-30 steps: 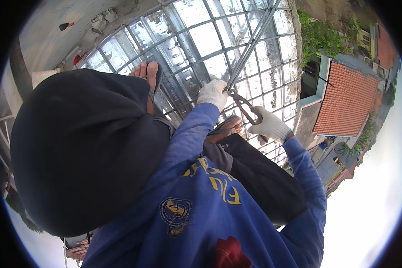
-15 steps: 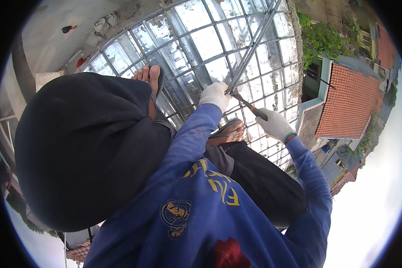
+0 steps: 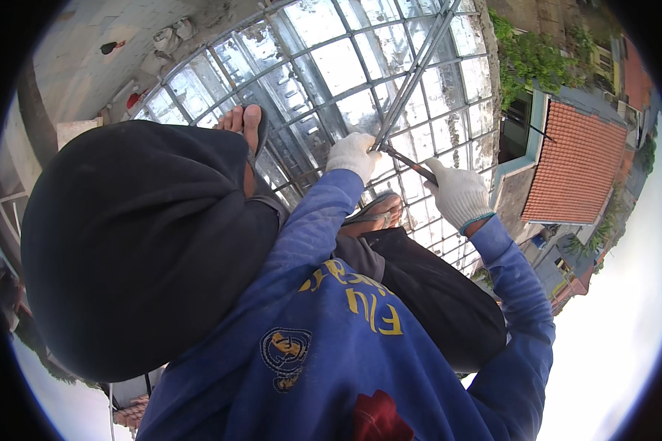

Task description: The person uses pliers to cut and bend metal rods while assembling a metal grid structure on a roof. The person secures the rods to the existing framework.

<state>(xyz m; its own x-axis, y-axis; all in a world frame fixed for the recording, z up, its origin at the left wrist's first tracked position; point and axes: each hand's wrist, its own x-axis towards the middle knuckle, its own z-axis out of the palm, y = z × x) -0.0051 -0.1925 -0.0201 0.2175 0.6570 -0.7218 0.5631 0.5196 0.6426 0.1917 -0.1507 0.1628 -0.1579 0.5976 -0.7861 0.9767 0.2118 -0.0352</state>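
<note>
My left hand [image 3: 351,156], in a white knit glove, is closed around the near end of long thin steel bars [image 3: 413,73] that slant up and to the right. A pair of pincers [image 3: 410,165] with dark and orange handles is gripped in my right hand [image 3: 460,195], also gloved in white. The jaws of the pincers meet the bars right beside the left fingers; whether they bite on a wire there is too small to tell. Beneath both hands spreads a grid of steel rebar [image 3: 331,99] over shiny corrugated metal sheets [image 3: 338,70].
My sandalled feet [image 3: 251,131] stand on the grid, one on each side of the left forearm. A rough concrete edge [image 3: 490,73] bounds the grid on the right, with a red tiled roof [image 3: 575,165] and green plants [image 3: 529,62] beyond. Pale sacks [image 3: 171,38] lie at the upper left.
My right hand has shifted slightly to the right and tilted, and the pincers' handles have turned with it. The left hand stays on the bars.
</note>
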